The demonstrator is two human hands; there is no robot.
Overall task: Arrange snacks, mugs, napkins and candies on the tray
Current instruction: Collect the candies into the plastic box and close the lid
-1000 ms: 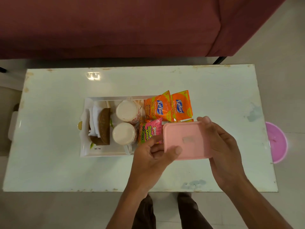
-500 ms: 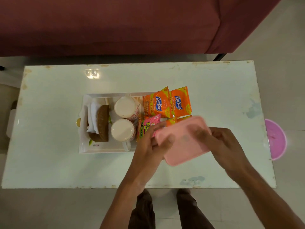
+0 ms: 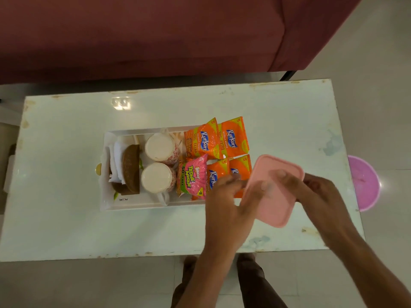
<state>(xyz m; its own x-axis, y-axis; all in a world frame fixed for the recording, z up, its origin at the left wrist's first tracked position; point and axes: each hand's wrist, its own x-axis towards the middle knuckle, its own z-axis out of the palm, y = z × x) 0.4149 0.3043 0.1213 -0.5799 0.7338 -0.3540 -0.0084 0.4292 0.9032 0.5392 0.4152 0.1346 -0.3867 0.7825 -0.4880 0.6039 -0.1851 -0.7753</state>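
A white tray [image 3: 142, 204] on the table holds white napkins [image 3: 117, 152] in a brown woven holder [image 3: 131, 167]. Beside them stand two white mugs [image 3: 160, 147] with red patterns, then several orange Kurkure packets [image 3: 232, 138] and a pink Bingo packet [image 3: 193, 178]. Over the tray's right end I hold a pink plastic container [image 3: 275, 203], tilted with its flat face up. My left hand [image 3: 226, 196] grips its left edge. My right hand [image 3: 318, 192] grips its right side, fingers lying across the face. Both hands are blurred. The container's contents are hidden.
The white table [image 3: 66, 230] is worn at its edges. A dark red sofa [image 3: 155, 30] runs along the far side. A pink bucket [image 3: 364, 183] sits on the floor past the table's right edge. My legs show below the near edge.
The pink container has shifted right and tilted further, uncovering the lower orange packets. Both hands moved right with it, and my right fingers now reach across its face.
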